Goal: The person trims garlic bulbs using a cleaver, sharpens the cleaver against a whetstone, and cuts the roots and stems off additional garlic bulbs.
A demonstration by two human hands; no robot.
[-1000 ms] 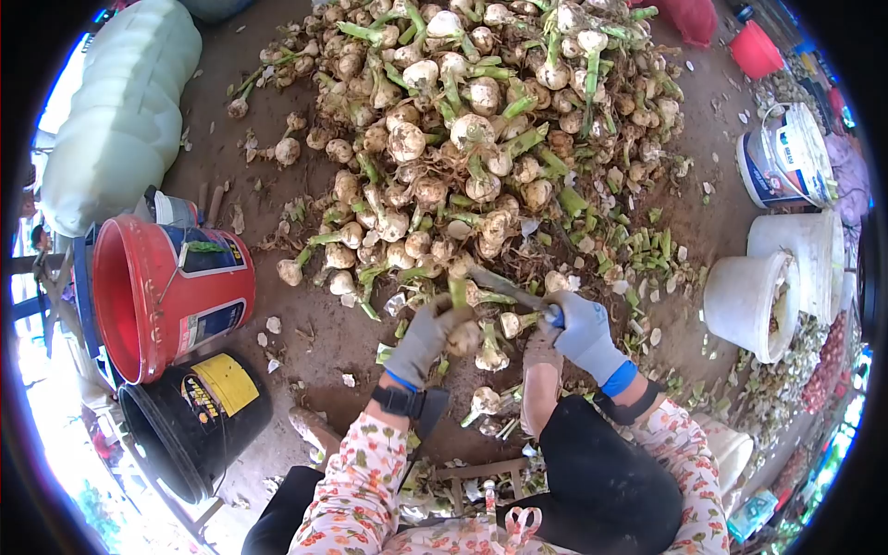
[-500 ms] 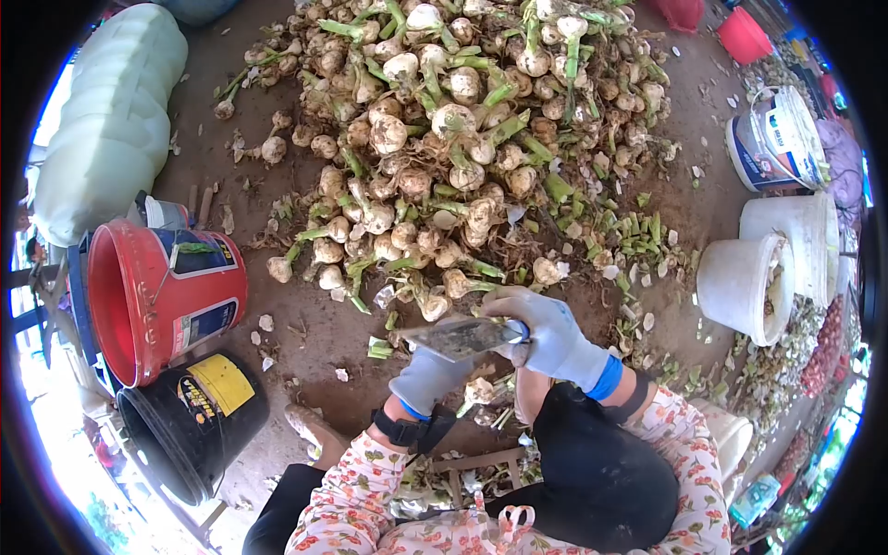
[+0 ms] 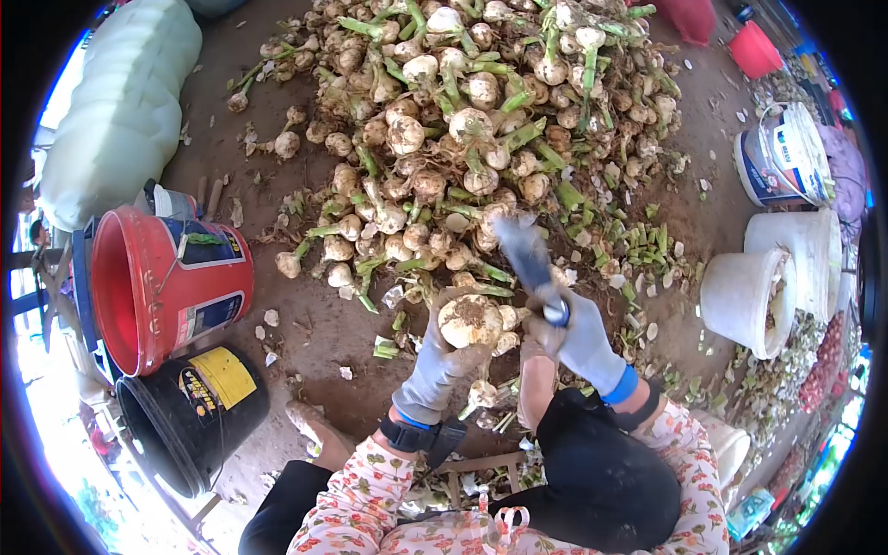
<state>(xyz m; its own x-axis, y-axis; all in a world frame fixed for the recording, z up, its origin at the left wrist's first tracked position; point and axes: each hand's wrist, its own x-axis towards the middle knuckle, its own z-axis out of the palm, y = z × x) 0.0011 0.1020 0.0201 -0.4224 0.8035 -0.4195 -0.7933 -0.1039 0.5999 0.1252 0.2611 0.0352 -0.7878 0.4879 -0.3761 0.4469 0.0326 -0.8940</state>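
Cups a pale, round, soil-stained bulb (image 3: 470, 319) in the grey-gloved left hand (image 3: 435, 359), with fingers curled around its side, above the near part of the brown earth floor (image 3: 314, 347). Clenches a broad-bladed, blue-handled metal knife (image 3: 527, 254) in the grey-gloved right hand (image 3: 587, 342), just beside the bulb, with the blade blurred. Has a black plastic bucket (image 3: 220, 424) and a red plastic bucket (image 3: 185, 285) near the floor's left edge, and a white plastic tub (image 3: 738, 301) near the right. Faces, farther out, a large heap of green-stalked bulbs (image 3: 471, 125).
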